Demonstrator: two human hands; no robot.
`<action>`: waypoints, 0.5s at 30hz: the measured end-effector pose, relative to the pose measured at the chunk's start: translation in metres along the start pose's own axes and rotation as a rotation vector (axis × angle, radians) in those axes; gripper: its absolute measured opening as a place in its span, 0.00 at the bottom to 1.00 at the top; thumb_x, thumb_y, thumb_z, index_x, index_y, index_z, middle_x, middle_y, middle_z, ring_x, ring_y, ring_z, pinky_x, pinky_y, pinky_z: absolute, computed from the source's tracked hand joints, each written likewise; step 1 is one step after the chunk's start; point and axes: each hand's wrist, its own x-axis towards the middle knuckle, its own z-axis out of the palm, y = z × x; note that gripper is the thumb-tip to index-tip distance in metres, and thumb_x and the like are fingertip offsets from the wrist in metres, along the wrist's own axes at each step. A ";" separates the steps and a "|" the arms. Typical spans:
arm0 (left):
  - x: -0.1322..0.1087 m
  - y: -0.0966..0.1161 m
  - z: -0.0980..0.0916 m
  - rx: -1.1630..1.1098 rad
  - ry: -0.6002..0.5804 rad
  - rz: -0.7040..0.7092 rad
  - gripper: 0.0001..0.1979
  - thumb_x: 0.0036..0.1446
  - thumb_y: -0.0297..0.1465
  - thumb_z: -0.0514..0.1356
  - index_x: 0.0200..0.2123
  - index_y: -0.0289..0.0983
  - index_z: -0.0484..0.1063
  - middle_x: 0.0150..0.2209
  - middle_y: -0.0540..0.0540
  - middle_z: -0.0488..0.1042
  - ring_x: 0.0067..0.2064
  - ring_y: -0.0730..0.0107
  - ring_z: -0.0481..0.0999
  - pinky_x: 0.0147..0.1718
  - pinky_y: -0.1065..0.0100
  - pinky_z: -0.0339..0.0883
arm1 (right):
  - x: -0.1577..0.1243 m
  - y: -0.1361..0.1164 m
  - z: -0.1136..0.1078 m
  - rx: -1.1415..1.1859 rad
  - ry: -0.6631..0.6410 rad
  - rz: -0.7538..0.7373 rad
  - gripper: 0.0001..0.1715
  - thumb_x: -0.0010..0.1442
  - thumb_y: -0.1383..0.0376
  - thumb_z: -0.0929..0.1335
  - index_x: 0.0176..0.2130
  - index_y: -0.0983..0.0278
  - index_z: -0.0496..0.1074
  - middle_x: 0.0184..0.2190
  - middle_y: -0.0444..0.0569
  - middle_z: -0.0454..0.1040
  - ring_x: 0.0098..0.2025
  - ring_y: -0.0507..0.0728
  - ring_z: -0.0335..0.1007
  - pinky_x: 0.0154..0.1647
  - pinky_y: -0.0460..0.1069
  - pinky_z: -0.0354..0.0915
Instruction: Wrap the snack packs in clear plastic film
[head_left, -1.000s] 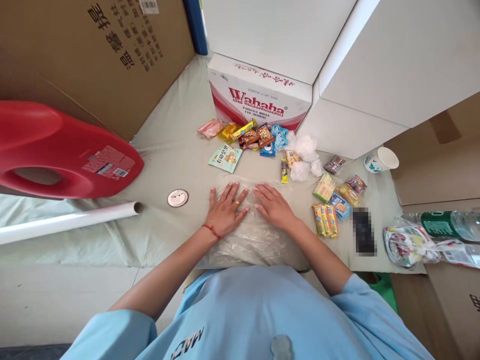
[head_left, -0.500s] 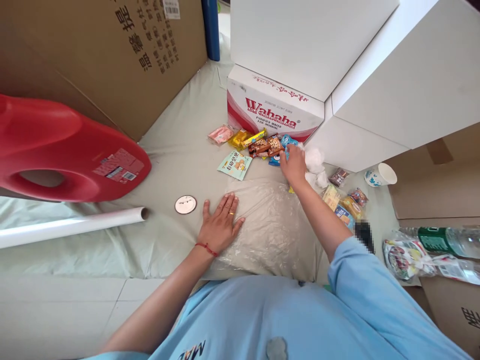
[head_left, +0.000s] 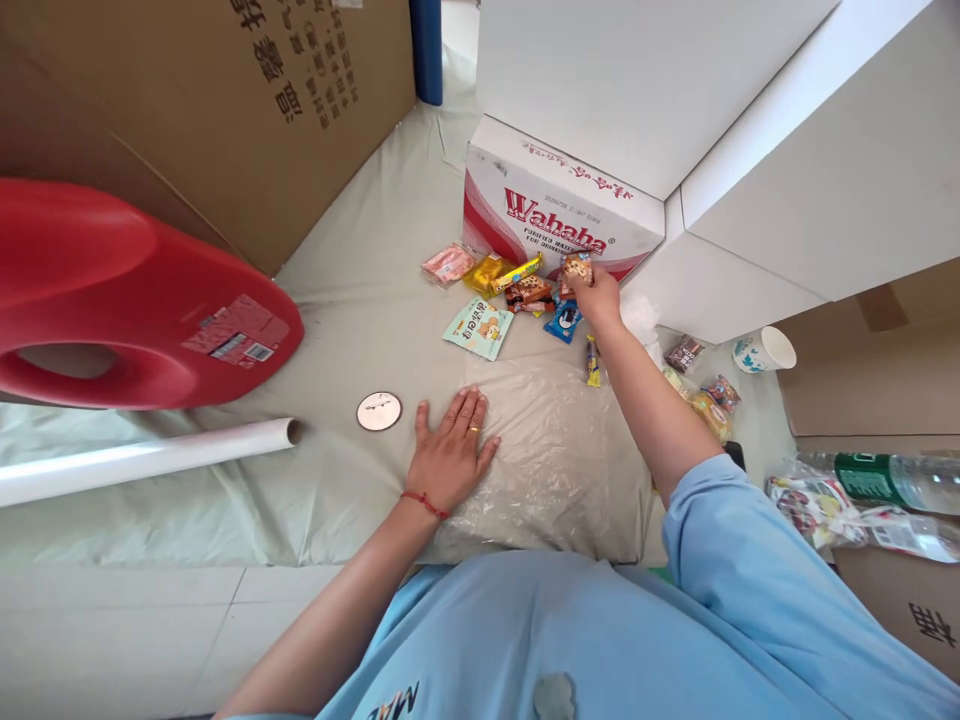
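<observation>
My left hand (head_left: 448,455) lies flat with fingers spread on the left edge of a clear plastic bag (head_left: 551,450). A round pin badge (head_left: 379,410), pin side up, is left of it. My right hand (head_left: 598,298) pinches a brown snack packet (head_left: 576,270) in front of the water carton. Close by are another brown packet (head_left: 527,292), a blue packet (head_left: 562,320), a yellow stick packet (head_left: 517,274), a golden packet (head_left: 487,272), a pink packet (head_left: 448,264) and a mint-green pouch (head_left: 480,327). A small yellow and dark packet (head_left: 593,362) lies beside my right forearm.
Behind the snacks stands the Wahaha carton (head_left: 555,215). At left are a red jug (head_left: 150,300) and a white tube (head_left: 150,458). To the right are a paper cup (head_left: 763,350), a crumpled white bag (head_left: 641,318), more snacks (head_left: 709,410) and a plastic bottle (head_left: 877,480).
My right hand has taken hold of a brown snack packet and raised it slightly from the pile. My left hand stays flat on the plastic bag. The view has shifted a little.
</observation>
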 end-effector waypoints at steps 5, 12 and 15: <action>0.001 0.000 0.000 -0.003 -0.002 -0.005 0.34 0.74 0.44 0.44 0.77 0.37 0.44 0.76 0.36 0.51 0.76 0.49 0.53 0.72 0.31 0.23 | 0.008 -0.034 0.032 -0.025 -0.216 -0.056 0.17 0.67 0.54 0.67 0.48 0.64 0.73 0.49 0.59 0.78 0.57 0.70 0.72 0.63 0.66 0.63; 0.000 0.000 0.001 0.005 0.003 -0.011 0.33 0.73 0.44 0.44 0.76 0.39 0.46 0.75 0.37 0.52 0.76 0.50 0.53 0.72 0.33 0.23 | 0.002 -0.048 0.041 -0.072 -0.234 -0.081 0.15 0.63 0.57 0.69 0.46 0.63 0.72 0.46 0.58 0.79 0.51 0.69 0.74 0.58 0.65 0.67; 0.000 0.001 0.000 0.002 0.014 -0.009 0.33 0.73 0.44 0.45 0.76 0.40 0.47 0.75 0.37 0.52 0.76 0.50 0.54 0.72 0.33 0.23 | -0.005 -0.032 0.025 -0.038 -0.180 -0.065 0.15 0.62 0.58 0.70 0.46 0.64 0.72 0.45 0.57 0.79 0.49 0.67 0.75 0.55 0.62 0.68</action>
